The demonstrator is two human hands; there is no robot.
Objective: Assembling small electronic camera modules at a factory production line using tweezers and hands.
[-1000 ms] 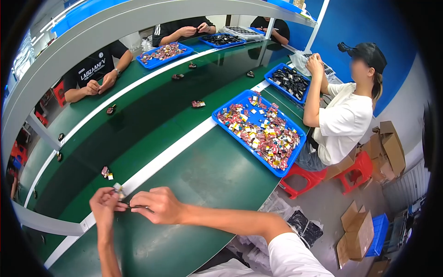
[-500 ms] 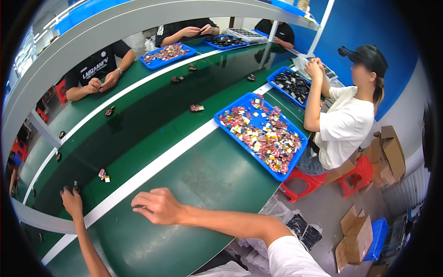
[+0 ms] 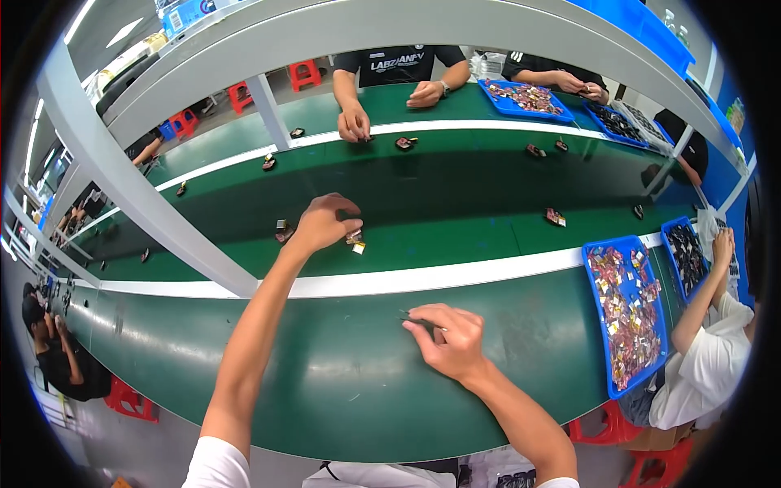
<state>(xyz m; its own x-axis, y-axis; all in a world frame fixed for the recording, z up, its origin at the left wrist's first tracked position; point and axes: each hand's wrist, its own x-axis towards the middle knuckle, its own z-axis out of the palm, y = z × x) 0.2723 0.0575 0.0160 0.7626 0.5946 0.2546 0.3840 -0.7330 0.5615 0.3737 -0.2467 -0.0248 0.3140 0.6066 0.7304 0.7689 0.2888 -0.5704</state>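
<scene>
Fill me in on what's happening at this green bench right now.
A person reaches the left hand out over the dark green belt, fingers closed at a small part there. The right hand rests on the green bench, pinching something small and dark. Other people sit around the line, and a blue tray of small parts lies to the right.

My left hand [image 3: 325,221] is out over the green conveyor belt [image 3: 455,195], just beside a small part [image 3: 355,241]. A grey shelf post [image 3: 138,187] slants across to its left, blocking that side. Green counter [image 3: 325,382] lies bare around my right hand [image 3: 447,342]; a blue tray [image 3: 626,313] stands well apart, rightward.
</scene>
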